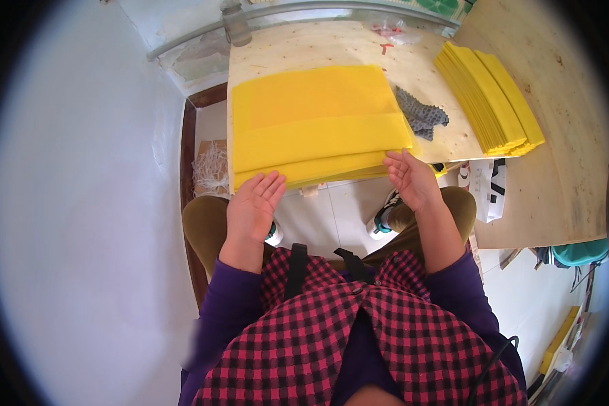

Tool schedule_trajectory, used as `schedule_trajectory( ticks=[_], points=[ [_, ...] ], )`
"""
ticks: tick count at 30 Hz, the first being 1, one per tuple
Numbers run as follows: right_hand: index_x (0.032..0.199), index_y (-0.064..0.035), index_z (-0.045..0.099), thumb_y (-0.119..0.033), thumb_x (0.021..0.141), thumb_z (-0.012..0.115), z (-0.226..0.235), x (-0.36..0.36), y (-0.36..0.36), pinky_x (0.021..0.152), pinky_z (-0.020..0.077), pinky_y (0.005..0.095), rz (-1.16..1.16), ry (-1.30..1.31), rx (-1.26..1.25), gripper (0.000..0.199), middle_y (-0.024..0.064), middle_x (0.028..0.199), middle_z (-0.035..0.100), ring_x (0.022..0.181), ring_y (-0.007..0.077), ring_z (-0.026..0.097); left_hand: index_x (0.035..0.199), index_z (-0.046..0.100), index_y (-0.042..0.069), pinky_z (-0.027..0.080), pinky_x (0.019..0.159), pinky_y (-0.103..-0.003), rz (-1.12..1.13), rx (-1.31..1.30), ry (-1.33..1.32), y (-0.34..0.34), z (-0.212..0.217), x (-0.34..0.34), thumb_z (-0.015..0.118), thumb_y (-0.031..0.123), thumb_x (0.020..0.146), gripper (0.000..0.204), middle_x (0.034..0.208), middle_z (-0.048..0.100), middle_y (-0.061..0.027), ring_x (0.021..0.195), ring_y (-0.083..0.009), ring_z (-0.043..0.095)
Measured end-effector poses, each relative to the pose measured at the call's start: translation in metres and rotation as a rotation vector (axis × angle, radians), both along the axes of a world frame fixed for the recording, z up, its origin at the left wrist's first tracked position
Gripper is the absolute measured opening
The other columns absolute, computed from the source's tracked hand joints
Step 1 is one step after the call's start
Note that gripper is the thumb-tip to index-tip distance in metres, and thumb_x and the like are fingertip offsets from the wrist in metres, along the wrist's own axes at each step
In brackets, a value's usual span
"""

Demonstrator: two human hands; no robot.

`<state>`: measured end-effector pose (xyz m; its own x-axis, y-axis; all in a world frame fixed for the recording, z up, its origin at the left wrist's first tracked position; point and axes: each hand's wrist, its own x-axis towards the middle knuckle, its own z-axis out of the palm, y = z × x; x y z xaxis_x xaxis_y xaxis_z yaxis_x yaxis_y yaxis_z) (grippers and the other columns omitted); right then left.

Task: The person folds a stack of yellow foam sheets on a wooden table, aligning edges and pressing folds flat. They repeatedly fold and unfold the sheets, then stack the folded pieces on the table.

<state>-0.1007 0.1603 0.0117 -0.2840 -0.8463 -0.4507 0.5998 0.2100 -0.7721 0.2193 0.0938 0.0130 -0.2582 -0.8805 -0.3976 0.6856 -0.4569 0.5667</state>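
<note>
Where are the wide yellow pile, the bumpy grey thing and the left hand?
Wide yellow pile (320,111), head view: middle of its top.
Bumpy grey thing (422,118), head view: its middle.
Left hand (252,204), head view: the palm.

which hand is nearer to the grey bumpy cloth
Right. The right hand is on the near side of the grey bumpy cloth, apart from it; the left hand is farther left, by the wide yellow stack.
</note>
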Motion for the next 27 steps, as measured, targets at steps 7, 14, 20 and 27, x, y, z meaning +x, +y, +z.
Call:
schedule_trajectory(
  ticks=[7,14,20,27],
  points=[
    [0.102,0.0074,0.056,-0.03,0.1,0.05,0.0,-0.029,-0.011,0.055,0.0566,0.0219,-0.069,-0.037,0.045,0.038,0.0119,0.084,0.067,0.061,0.0122,0.064,0.132,0.024,-0.017,0.036,0.11,-0.052,0.024,0.115,0.095,-0.005,0.006,0.013,0.045,0.011,0.096,0.051,0.14,0.031,-0.0366,0.131,-0.0459,0.037],
    [0.098,0.0023,0.059,-0.026,0.097,0.056,0.0,-0.053,-0.03,0.052,0.0557,0.0218,0.031,0.128,0.213,0.028,0.009,0.077,0.067,0.059,0.0116,0.064,0.128,0.035,-0.014,0.035,0.11,-0.051,0.041,0.062,0.038,-0.028,0.0,0.034,0.049,0.012,0.095,0.045,0.137,0.038,-0.0321,0.131,-0.0425,0.038],
    [0.098,0.0009,0.06,-0.019,0.096,0.055,0.008,-0.063,-0.033,0.055,0.0561,0.0228,0.125,0.279,0.232,0.02,0.0096,0.081,0.066,0.063,0.013,0.065,0.12,0.047,-0.007,0.038,0.107,-0.047,0.031,0.05,-0.071,-0.051,-0.006,0.05,0.051,0.015,0.094,0.034,0.13,0.05,-0.0239,0.123,-0.0361,0.048],
    [0.102,0.0025,0.059,-0.018,0.095,0.056,0.023,-0.072,-0.042,0.063,0.0578,0.0249,0.201,0.35,0.222,0.023,0.0094,0.084,0.065,0.068,0.0148,0.066,0.12,0.05,0.0,0.048,0.093,-0.036,-0.188,-0.099,-0.234,-0.089,0.004,0.058,0.055,0.014,0.093,0.031,0.115,0.062,-0.0144,0.105,-0.0239,0.06]
  ],
)
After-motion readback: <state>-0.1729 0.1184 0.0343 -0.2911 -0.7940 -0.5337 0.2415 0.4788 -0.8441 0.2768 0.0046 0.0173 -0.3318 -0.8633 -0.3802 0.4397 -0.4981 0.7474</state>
